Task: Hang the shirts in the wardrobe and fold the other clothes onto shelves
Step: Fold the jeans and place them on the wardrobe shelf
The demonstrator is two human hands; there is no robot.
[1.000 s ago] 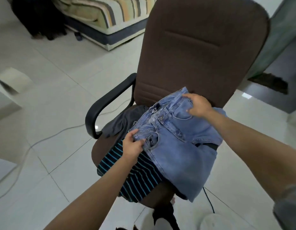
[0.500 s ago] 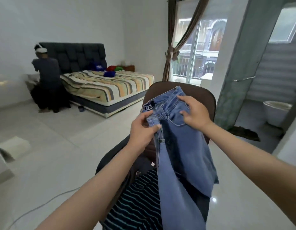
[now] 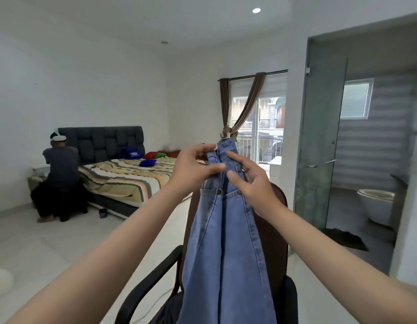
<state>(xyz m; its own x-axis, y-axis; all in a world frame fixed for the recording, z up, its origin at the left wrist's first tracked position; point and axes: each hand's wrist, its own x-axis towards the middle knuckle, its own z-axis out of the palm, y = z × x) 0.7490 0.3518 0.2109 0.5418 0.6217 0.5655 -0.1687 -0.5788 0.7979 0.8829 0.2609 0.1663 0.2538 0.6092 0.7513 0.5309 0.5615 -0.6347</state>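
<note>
Jeans held up by the waistband in front of the chair

The blue jeans [image 3: 222, 242] were pinched at the waistband by the left hand [image 3: 191, 169], fingers curled round the denim, and left hanging straight down, legs together. The right hand [image 3: 251, 183] was laid against the waistband's other side, thumb and fingers loosely bent; a real grip couldn't be made out. Just behind, the brown office chair [image 3: 276, 235] was half hidden. Further back, a striped bed [image 3: 125, 178] and a person [image 3: 60, 178] beside it could be seen.
</note>
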